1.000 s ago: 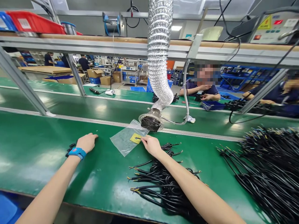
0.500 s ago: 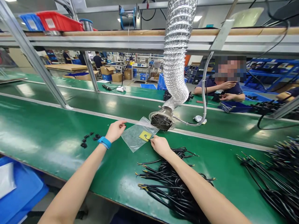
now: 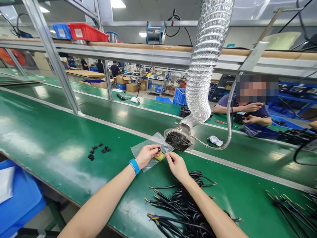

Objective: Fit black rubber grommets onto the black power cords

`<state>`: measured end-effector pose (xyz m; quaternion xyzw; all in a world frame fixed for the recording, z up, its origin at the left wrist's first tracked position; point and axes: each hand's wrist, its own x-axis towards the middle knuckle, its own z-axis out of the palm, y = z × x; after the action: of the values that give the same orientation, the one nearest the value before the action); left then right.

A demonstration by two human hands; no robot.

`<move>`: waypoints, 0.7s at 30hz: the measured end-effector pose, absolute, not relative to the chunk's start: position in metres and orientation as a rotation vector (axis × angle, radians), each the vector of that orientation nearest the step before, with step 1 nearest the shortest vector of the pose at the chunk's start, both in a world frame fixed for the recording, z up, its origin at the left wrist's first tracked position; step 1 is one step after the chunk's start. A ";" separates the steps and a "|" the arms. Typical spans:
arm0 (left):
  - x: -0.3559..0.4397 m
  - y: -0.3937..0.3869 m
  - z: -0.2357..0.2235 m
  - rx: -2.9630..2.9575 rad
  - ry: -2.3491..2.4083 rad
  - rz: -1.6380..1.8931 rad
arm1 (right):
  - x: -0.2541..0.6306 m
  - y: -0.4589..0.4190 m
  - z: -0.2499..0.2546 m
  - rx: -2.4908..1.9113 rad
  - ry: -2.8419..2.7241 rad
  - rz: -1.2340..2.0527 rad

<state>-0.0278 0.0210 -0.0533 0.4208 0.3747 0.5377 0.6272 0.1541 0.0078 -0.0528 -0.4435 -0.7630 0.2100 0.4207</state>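
A yellow sponge pad (image 3: pixel 159 156) lies on a clear plastic bag (image 3: pixel 137 150), partly covered by my fingers. My left hand (image 3: pixel 146 156), with a blue band at the wrist, is closed in a pinch over the bag; a small black piece shows at its fingertips, too small to name. Just right of the sponge, my right hand (image 3: pixel 177 167) pinches a thin black cable (image 3: pixel 162 152) whose end reaches toward the left fingertips. Below my right forearm lies a pile of black cables (image 3: pixel 177 201) with stripped, coloured wire ends. Several small black rubber parts (image 3: pixel 94 150) are scattered to the left.
A fan-fronted extraction hood (image 3: pixel 179 138) hangs close above my hands on a silver duct (image 3: pixel 199 89). More black cables (image 3: pixel 287 208) lie at right. Across the green bench (image 3: pixel 111 165), a co-worker handles parts beside a blue bin (image 3: pixel 260 131). A metal upright (image 3: pixel 53 59) stands at left.
My left hand has moved right, from beside the bag to over it, meeting the right hand's cable. The camera view has shifted, so the scene sits further right and lower.
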 end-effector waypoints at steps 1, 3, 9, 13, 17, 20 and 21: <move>-0.028 0.020 -0.052 0.934 0.828 1.224 | 0.153 0.008 -0.053 -1.119 -1.907 0.539; -0.028 0.020 -0.050 0.893 0.801 1.228 | 0.153 0.008 -0.053 -1.129 -1.890 0.556; -0.029 0.019 -0.044 0.887 0.776 1.216 | 0.154 0.009 -0.054 -1.149 -1.875 0.571; -0.030 0.018 -0.043 0.929 0.788 1.211 | 0.154 0.009 -0.054 -1.161 -1.866 0.570; -0.031 0.019 -0.042 0.974 0.811 1.206 | 0.154 0.009 -0.053 -1.133 -1.841 0.538; -0.032 0.019 -0.042 0.982 0.827 1.208 | 0.153 0.009 -0.053 -1.122 -1.819 0.524; -0.032 0.019 -0.042 0.980 0.826 1.209 | 0.153 0.009 -0.054 -1.124 -1.811 0.521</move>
<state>-0.0317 0.0191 -0.0421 0.4291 0.3616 0.5294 0.6363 0.1533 0.0088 -0.0535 -0.4559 -0.7345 0.2114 0.4560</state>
